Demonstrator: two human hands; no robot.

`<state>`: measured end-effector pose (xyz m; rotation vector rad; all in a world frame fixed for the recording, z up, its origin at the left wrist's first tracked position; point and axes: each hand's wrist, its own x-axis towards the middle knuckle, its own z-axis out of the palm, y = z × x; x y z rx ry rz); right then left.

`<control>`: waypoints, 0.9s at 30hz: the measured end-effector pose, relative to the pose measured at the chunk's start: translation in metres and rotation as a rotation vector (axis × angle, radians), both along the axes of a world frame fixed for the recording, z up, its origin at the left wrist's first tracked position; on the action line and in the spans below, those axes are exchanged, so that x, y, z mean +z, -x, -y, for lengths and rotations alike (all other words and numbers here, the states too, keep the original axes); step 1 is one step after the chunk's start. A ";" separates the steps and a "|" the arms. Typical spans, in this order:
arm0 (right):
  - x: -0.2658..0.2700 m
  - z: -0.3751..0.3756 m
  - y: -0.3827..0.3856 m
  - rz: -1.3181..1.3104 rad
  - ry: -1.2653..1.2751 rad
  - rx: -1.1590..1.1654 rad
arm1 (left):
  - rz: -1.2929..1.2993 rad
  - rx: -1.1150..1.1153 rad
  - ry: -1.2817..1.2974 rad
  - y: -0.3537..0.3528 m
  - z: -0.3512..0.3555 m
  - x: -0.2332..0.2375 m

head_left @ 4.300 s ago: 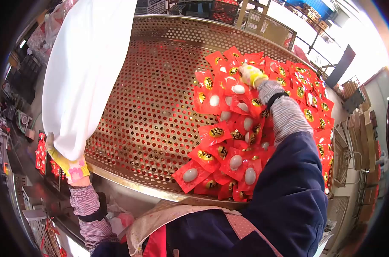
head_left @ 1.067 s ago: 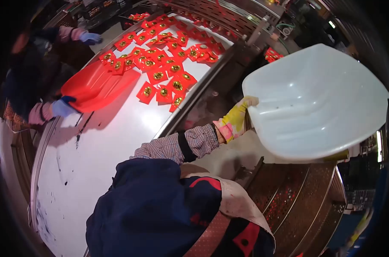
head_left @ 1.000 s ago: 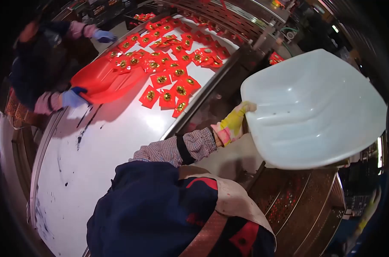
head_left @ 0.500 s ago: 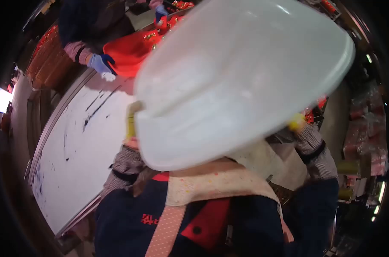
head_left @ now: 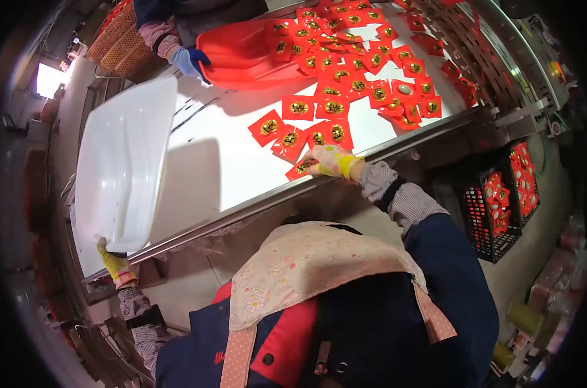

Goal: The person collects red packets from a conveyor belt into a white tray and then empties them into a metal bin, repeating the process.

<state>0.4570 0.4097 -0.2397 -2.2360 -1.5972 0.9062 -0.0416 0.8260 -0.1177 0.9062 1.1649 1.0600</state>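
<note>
At the left end of the table I hold a white plastic scoop tray (head_left: 122,161) tilted up by its lower rim. My left hand (head_left: 117,265), in a yellow patterned glove, is closed on that rim. My right hand (head_left: 334,160), in a matching glove, is by the near table edge, with its fingers curled on a small red packet (head_left: 300,171). Just beyond it, several more red packets (head_left: 332,107) with gold printing lie spread over the white tabletop (head_left: 196,174). The right fingertips are partly hidden.
Across the table, another person's blue-gloved hand (head_left: 190,63) holds a red scoop tray (head_left: 241,55) among the packets. A slotted metal machine part (head_left: 506,58) borders the right. Black crates (head_left: 497,242) of packets stand below right. Woven baskets (head_left: 122,48) are at upper left.
The white scoop tray has moved from in front of me to the left, now in my left hand alone. My right hand has let go of it and come down onto the packets.
</note>
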 end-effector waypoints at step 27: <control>-0.013 0.015 -0.013 -0.063 -0.315 -0.995 | -0.569 -0.950 -0.185 -0.236 -0.034 -0.089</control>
